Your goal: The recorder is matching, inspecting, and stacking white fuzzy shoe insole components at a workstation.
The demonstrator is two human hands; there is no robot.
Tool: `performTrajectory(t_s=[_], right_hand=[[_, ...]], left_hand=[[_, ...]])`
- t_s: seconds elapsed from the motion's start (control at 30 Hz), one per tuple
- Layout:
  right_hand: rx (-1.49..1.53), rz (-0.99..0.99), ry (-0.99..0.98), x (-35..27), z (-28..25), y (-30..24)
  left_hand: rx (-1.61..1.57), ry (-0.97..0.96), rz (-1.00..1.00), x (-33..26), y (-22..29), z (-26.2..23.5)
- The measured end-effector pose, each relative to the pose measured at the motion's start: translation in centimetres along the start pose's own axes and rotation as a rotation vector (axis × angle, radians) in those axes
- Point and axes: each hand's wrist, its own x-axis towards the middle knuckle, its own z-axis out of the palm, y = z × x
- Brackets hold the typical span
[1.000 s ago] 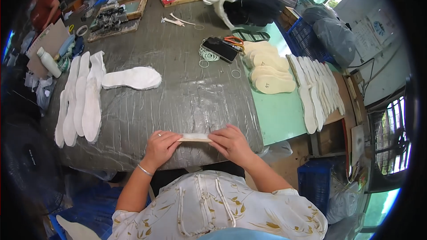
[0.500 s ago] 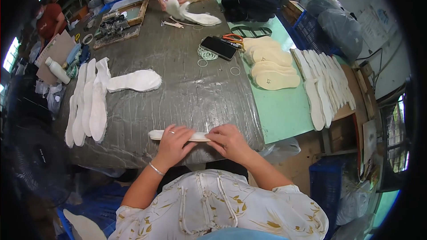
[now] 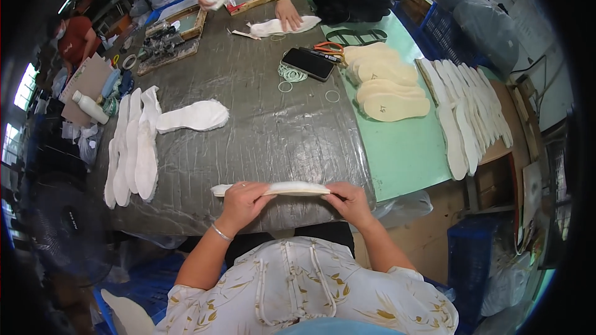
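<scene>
A white fleecy insole (image 3: 295, 187) is held edge-on between my hands, just above the near edge of the dark plastic-covered table (image 3: 267, 142). My left hand (image 3: 244, 203) is closed round it left of its middle, and one end sticks out past the knuckles. At the insole's right end my right hand (image 3: 349, 201) pinches the tip between thumb and fingers. Farther left on the table lies a single fluffy white insole (image 3: 195, 116), touching a row of several overlapping white insoles (image 3: 148, 155).
Beige insole shapes (image 3: 397, 107) lie piled on the green board (image 3: 397, 167), beside a long row of white insoles (image 3: 456, 130). A phone (image 3: 308, 64), rubber bands (image 3: 292, 73) and orange-handled scissors (image 3: 329, 49) sit mid-table. Opposite, a co-worker's hand (image 3: 287, 15) presses a white insole.
My right hand has slid right to the insole's end, and more of the insole shows between my hands. The co-worker's hands have parted, one now flat on an insole.
</scene>
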Motion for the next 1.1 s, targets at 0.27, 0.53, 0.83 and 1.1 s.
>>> performTrajectory(t_s=[0.27,0.53,0.83,1.1], right_hand=[[0.471,0.216,-0.097,2.1,-0.8,-1.9],[0.392,0.232,0.112,1.4,-1.6,-0.3],[0.669,0.354,0.192,2.8,-2.3,1.3],[0.815,0.41,0.392,2.0,-4.1,2.8]], left_hand=[[-0.165,-0.132,-0.178,2.2,2.7,-2.0],[-0.453,-0.386,-0.633,-1.1,-1.1,-2.8],[-0.54,-0.244,-0.634,-0.4,-1.5,-0.4],[-1.038,-0.293,-0.904,1.6,-1.4,2.1]])
